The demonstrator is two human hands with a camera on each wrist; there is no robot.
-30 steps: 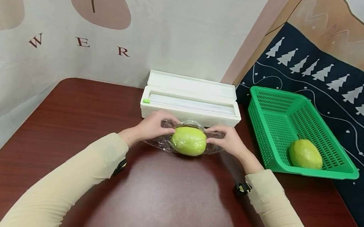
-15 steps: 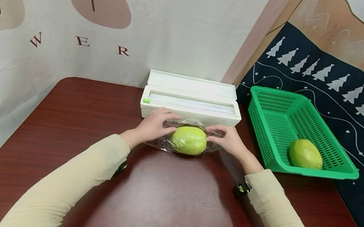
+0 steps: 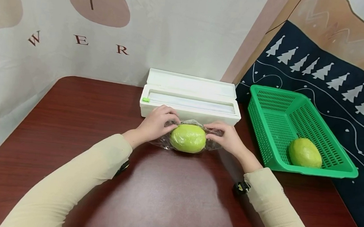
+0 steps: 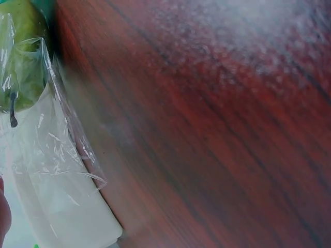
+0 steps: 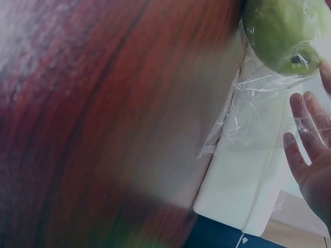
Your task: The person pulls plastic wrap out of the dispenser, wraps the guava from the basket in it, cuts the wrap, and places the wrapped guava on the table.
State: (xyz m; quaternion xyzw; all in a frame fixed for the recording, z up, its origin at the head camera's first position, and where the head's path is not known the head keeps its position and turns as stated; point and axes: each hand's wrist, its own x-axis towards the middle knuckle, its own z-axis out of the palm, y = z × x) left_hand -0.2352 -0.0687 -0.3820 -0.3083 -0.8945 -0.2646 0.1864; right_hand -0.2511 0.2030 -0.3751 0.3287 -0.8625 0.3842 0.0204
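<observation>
A yellow-green pear (image 3: 188, 139) lies on its side in clear plastic wrap (image 3: 164, 141) near the middle of the table. At its left end, my left hand (image 3: 157, 124) pinches the film between thumb and fingers. My right hand (image 3: 229, 138) pinches the film at the other end, thumb against the pear. The left wrist view catches the pear's dark stem (image 4: 13, 109) under the film, with just a sliver of hand at the edge. In the right wrist view, several fingers (image 5: 305, 160) spread behind loose film (image 5: 248, 116), while the thumb tip meets the pear.
Right behind the pear stands a white cling-film box (image 3: 190, 110), lid raised, with a green slider (image 3: 146, 99) at its left. A green plastic basket (image 3: 264, 148) at the right holds another pear (image 3: 305, 152). Printed cloth hangs behind the table (image 3: 72, 126).
My left hand has shifted slightly up and to the right, drawing the film in at the pear's left end. My right hand stays almost where it was.
</observation>
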